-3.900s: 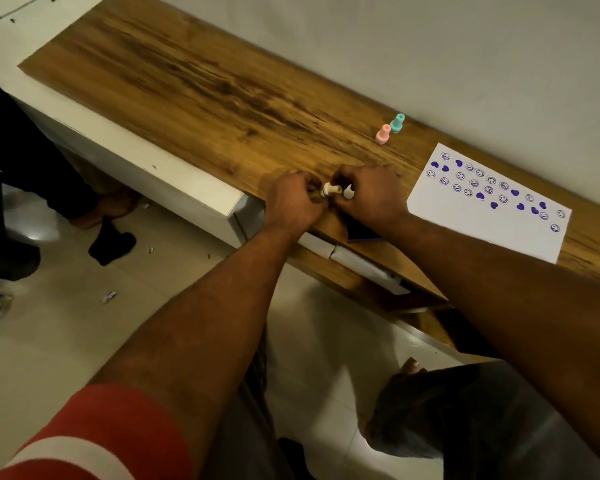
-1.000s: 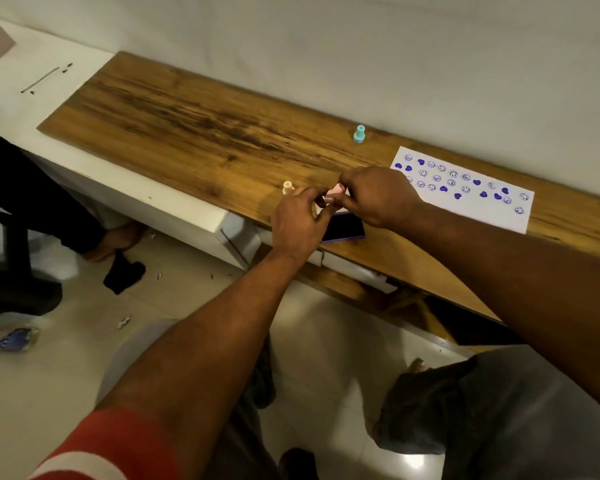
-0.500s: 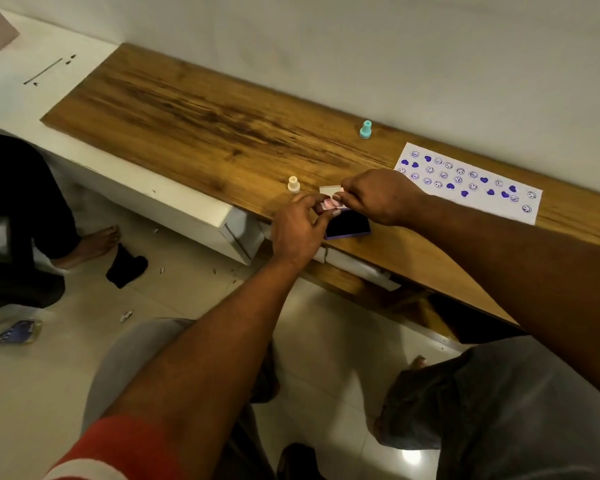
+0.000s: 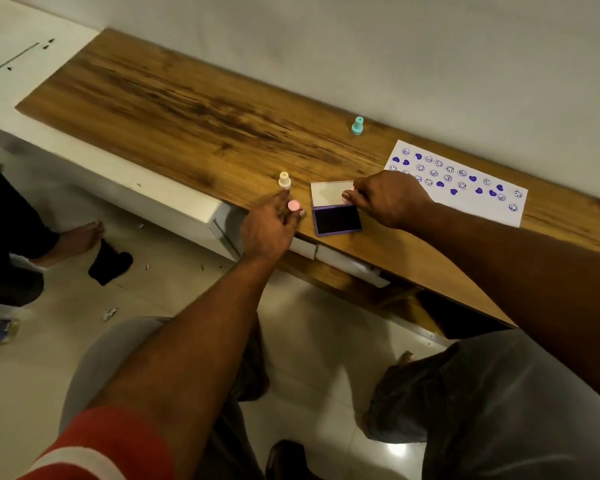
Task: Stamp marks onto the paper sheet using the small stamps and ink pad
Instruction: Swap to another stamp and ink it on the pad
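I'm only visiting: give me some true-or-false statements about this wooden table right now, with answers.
The purple ink pad lies open. True.
The teal plastic stamp is in the left hand. False: it stands alone near the wall; the left hand pinches a small pink round piece.
The white paper sheet is blank. False: it bears purple hearts and smiley faces.
The cream plastic stamp stands upright on the wooden table. True.
The right hand pinches a pink stamp above the pad's lid. True.
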Demonstrator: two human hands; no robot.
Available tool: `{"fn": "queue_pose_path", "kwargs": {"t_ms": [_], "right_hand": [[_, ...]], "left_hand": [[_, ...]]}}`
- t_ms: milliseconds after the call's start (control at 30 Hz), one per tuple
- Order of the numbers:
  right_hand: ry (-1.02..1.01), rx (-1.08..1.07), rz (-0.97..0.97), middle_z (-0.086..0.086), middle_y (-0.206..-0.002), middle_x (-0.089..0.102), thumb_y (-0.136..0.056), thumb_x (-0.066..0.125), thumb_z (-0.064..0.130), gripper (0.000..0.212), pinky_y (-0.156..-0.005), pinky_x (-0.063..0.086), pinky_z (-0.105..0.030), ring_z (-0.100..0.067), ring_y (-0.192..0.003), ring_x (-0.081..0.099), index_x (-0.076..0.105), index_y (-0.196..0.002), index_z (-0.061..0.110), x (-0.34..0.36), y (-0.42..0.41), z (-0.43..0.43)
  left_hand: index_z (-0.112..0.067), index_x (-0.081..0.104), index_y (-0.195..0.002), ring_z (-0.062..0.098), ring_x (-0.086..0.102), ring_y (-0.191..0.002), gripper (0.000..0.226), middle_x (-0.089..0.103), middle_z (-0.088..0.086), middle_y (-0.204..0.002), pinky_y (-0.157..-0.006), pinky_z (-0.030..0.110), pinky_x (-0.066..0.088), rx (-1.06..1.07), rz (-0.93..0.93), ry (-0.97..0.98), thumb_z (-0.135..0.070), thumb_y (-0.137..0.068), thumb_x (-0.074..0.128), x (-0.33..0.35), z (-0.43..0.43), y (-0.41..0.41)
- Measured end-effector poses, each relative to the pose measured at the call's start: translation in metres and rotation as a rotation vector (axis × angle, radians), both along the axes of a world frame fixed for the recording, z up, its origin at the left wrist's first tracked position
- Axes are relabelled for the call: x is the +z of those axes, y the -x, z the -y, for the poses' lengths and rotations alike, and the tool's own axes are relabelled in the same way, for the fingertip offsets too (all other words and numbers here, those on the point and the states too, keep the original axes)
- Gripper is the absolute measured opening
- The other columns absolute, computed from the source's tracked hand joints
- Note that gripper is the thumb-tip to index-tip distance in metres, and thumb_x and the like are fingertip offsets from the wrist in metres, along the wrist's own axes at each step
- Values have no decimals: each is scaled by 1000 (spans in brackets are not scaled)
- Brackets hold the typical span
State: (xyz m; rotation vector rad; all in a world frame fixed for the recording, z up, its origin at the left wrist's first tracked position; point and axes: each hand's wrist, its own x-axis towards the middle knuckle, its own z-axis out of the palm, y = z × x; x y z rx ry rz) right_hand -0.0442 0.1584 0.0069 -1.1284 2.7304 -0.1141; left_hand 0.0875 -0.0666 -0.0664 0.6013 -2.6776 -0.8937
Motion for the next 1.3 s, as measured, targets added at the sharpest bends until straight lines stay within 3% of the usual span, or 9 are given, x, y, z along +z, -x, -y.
{"fn": "queue_pose_path", "kwargs": {"t_ms": [100,200,400,600,667,867,1033,1200,1300], "right_hand": [[-11,-65,-38,0,-88,64,-105,30,60,52,-54,33,-26,-15,-74,55,63,-117,21,-5,-3,-8],[-9,-67,-64,-3,-93,69,-105,30,60,53,-51,27,-24,-14,-71,52,62,-124,22,-13,-9,-15],[-42,-46,-24,-7,-99,71,-107,30,57,53,-67,48,-34,-22,-83,63,63,-122,19,-9,-20,-10],[216,-88,-524,-8,-73,64,-108,26,57,56,-49,16,-22,-22,-50,45,61,-94,16,53,-5,16],[305,-108,-620,-7,-70,63,-109,31,54,52,-48,20,-21,-24,-48,47,62,-92,17,53,-8,19],[-190,-188,-71,-16,-118,68,-109,42,38,39,-79,52,-40,-34,-101,68,53,-132,9,-30,-41,11],[-220,-139,-59,-16,-120,68,-107,48,39,40,-86,54,-40,-32,-103,68,53,-132,9,-22,-33,9],[70,-213,-177,-16,-100,72,-108,37,47,43,-66,49,-37,-34,-84,68,60,-117,10,-7,-23,16],[0,-183,-141,-14,-103,72,-108,41,45,40,-66,44,-34,-34,-87,68,59,-119,11,-21,-32,17]], "left_hand": [[-26,58,-147,23,62,-117,69,69,3,-127,-89,38,52,-111,-16,87,-68,-93,63,4,-4,-2],[-29,54,-151,22,59,-111,89,65,4,-122,-83,36,47,-291,75,239,-84,-82,59,14,-14,6],[-35,62,-144,20,58,-105,82,63,1,-114,-79,34,40,-315,200,312,-83,-78,67,18,-29,21],[-38,62,-143,22,59,-105,83,64,1,-113,-81,37,44,-285,233,295,-85,-75,67,16,-31,25],[-40,62,-143,21,59,-104,83,64,0,-111,-79,36,43,-281,247,286,-86,-74,67,16,-30,25],[-40,64,-140,21,60,-104,82,65,-2,-110,-74,33,33,-244,244,256,-82,-70,74,15,-32,28],[-38,65,-140,22,62,-105,84,66,0,-114,-73,32,38,-262,228,180,-82,-70,75,14,-32,27],[-38,65,-139,21,62,-109,84,66,0,-118,-75,32,38,-250,232,174,-80,-68,78,13,-31,30],[-37,65,-140,21,61,-109,82,67,0,-119,-76,31,36,-236,217,169,-78,-70,79,11,-31,29]]}}
